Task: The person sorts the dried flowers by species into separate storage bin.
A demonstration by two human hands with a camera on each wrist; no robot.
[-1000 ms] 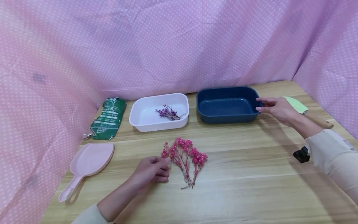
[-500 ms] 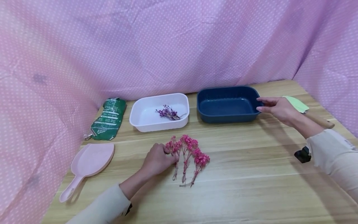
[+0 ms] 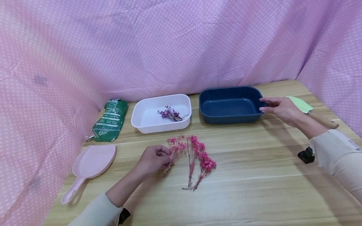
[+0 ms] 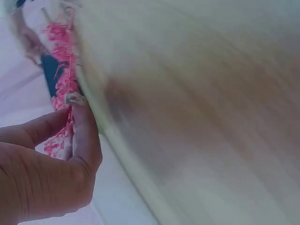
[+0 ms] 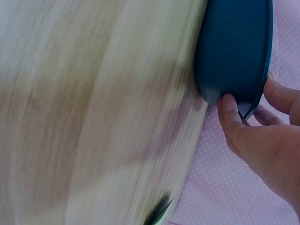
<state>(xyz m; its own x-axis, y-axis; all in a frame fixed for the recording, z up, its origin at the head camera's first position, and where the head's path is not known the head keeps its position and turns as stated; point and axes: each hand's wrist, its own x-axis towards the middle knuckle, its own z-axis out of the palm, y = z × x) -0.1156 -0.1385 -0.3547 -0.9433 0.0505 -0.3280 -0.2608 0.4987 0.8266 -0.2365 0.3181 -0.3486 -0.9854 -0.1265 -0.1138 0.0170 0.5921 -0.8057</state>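
My left hand (image 3: 154, 158) pinches a sprig of dried pink flowers (image 3: 176, 146) between thumb and fingertips, held at the stem. In the left wrist view, the sprig's pink blooms (image 4: 65, 84) show around the fingertips. Two further pink flower sprigs (image 3: 202, 157) lie on the table just right of it. My right hand (image 3: 282, 110) holds the right end of a dark blue rectangular basin (image 3: 230, 119), its fingertips at the rim. The right wrist view shows those fingers against the basin's end wall (image 5: 229, 70). Purple dried flowers (image 3: 171, 113) lie in a white basin (image 3: 161, 128).
At the left are a pink dustpan-shaped scoop (image 3: 93, 161) and a green printed packet (image 3: 110, 121) with a metal clip. Behind the right hand lies a light green blade (image 3: 301, 104) with a wooden handle (image 3: 323, 121). A pink dotted curtain (image 3: 181, 47) encloses the table.
My left hand has reached into the pink flowers, taken one sprig and drawn it left, apart from the others. The right hand stays at the blue basin.
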